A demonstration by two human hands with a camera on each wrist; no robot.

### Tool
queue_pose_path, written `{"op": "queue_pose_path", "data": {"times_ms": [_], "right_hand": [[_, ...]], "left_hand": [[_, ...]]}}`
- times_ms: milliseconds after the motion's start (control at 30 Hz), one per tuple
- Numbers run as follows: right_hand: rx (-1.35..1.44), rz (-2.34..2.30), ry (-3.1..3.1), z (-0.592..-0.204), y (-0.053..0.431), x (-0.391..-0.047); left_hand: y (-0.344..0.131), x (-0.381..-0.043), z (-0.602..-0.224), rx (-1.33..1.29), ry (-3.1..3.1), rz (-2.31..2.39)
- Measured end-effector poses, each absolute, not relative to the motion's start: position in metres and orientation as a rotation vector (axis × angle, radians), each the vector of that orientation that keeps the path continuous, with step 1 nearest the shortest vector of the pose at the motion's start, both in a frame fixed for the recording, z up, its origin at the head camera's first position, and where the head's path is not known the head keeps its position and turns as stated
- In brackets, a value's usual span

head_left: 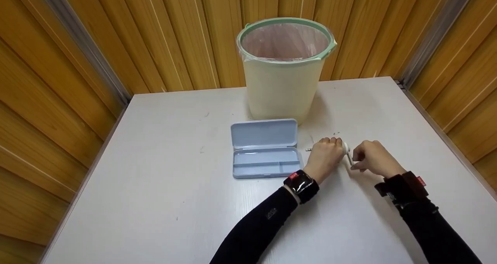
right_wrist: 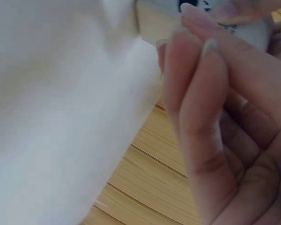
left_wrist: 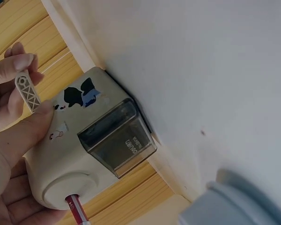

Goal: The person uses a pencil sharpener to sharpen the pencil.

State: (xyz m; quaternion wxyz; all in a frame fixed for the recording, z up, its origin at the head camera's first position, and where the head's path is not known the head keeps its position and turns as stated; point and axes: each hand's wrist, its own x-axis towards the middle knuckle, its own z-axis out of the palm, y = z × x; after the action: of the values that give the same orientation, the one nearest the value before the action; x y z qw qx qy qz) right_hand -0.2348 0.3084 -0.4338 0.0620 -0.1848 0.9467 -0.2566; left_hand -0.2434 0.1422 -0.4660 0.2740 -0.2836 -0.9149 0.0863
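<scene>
Left wrist cam: got my left hand (head_left: 325,159) wrapped round a sharpener (left_wrist: 89,136), pencil (left_wrist: 77,210) stuck in it, right hand (head_left: 374,157) pinching the crank (left_wrist: 28,93).

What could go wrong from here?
The pencil sticks out of the sharpener with no hand on its exposed end, so it might slip. The crank sits close to the left hand and could knock it. If that hand's grip loosens, cranking by the right hand may shift the sharpener.

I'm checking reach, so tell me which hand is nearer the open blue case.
Left. The left hand grips the sharpener just right of the blue case; the right hand is farther right, at the crank.
</scene>
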Motion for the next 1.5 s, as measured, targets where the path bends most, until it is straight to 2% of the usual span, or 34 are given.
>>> {"op": "queue_pose_path", "data": {"times_ms": [200, 433, 833, 1500], "right_hand": [[-0.503, -0.795, 2.968, -0.412, 0.305, -0.232], [-0.484, -0.738, 3.102, -0.401, 0.299, -0.244], [-0.491, -0.682, 3.237, -0.403, 0.291, -0.257], [-0.457, -0.763, 3.275, -0.429, 0.293, -0.287]], "left_hand": [[0.142, -0.245, -0.466, -0.767, -2.446, 0.22], [0.142, -0.245, -0.466, -0.763, -2.436, 0.201], [0.14, -0.248, -0.466, -0.767, -2.435, 0.212], [0.142, -0.247, -0.469, -0.755, -2.42, 0.223]]}}
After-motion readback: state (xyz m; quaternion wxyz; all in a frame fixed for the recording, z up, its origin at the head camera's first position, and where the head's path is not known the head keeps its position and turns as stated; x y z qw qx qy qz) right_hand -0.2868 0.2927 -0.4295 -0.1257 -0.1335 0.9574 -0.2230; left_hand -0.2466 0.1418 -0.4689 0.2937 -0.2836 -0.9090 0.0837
